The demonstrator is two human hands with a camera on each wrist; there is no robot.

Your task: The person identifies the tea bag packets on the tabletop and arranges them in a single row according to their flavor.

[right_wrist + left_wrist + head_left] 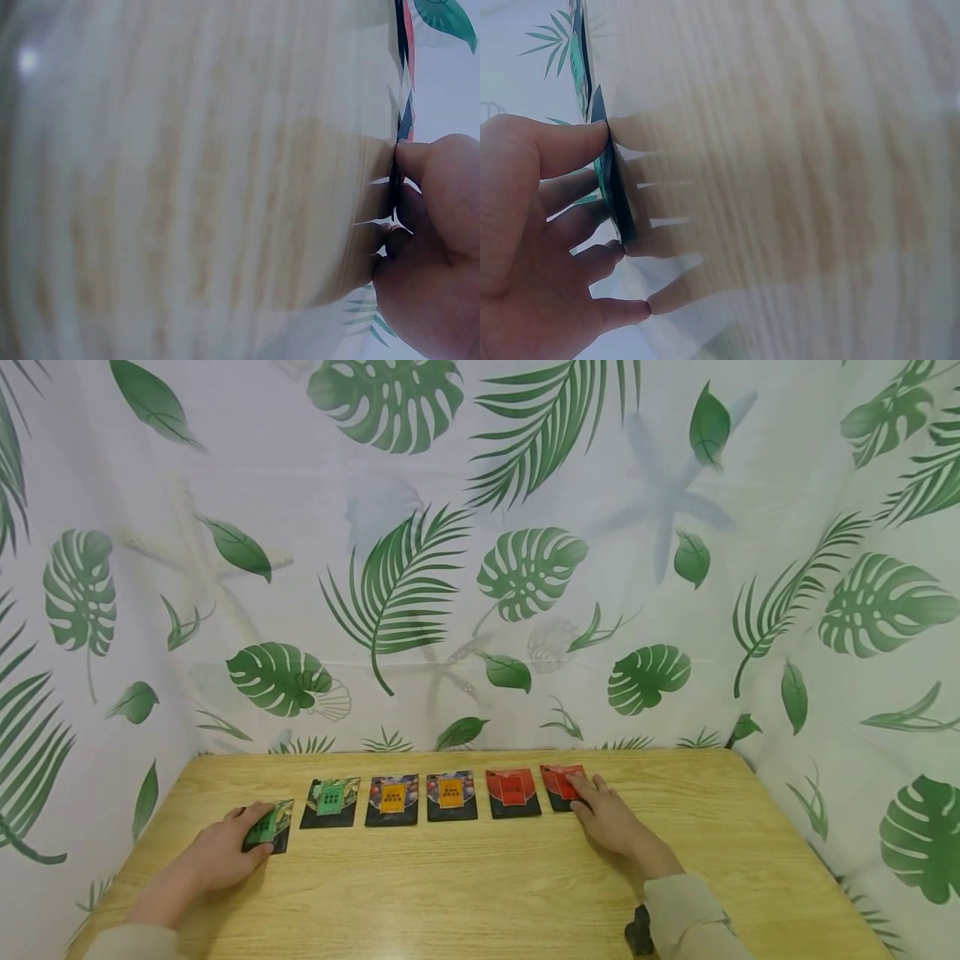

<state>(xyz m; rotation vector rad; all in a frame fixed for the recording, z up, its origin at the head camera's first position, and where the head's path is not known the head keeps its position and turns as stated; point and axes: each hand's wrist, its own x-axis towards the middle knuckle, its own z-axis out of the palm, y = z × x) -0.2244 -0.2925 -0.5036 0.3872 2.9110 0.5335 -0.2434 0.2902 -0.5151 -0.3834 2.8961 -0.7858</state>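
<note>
Seven-odd flat packets aside, several lie in a row across the wooden table. At the left end my left hand [220,853] holds a green-and-black packet [281,828], thumb at its near edge and fingers over it. In the left wrist view that packet [612,184] is seen edge-on, slightly tilted, between thumb and fingers. My right hand [613,821] holds the red-and-black packet [557,787] at the right end, partly covering it. The right wrist view shows the thumb at the edge of this packet [406,124]; the other fingers are partly hidden.
Between the hands lie another green packet [329,802], two packets with orange labels, one [392,799] left of the other [452,795], and a red packet [513,792]. A black object [639,932] is by the right sleeve. A leaf-printed curtain [450,610] surrounds the table [450,893].
</note>
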